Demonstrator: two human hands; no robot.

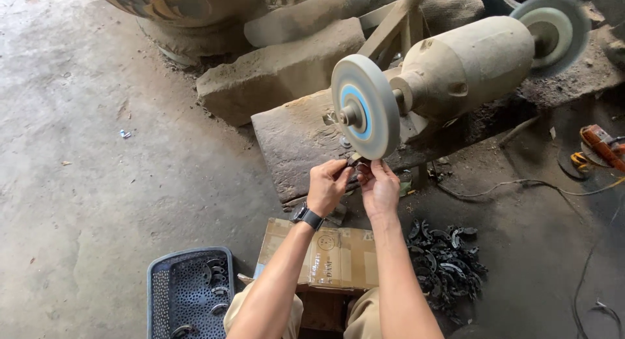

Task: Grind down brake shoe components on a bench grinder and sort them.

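The concrete floor [97,183] is bare and dusty. A dust-coated bench grinder [456,69] sits on a stone slab [293,144]; its grinding wheel [364,106] faces the person. A flattened cardboard box [332,254] lies below the hands, between a perforated blue basket [189,293] and a pile of dark curved metal parts [446,264]. The left hand [327,184] and right hand [379,188] both pinch a small metal piece [358,163], fingers [343,170] clenched around it, just under the wheel's lower edge.
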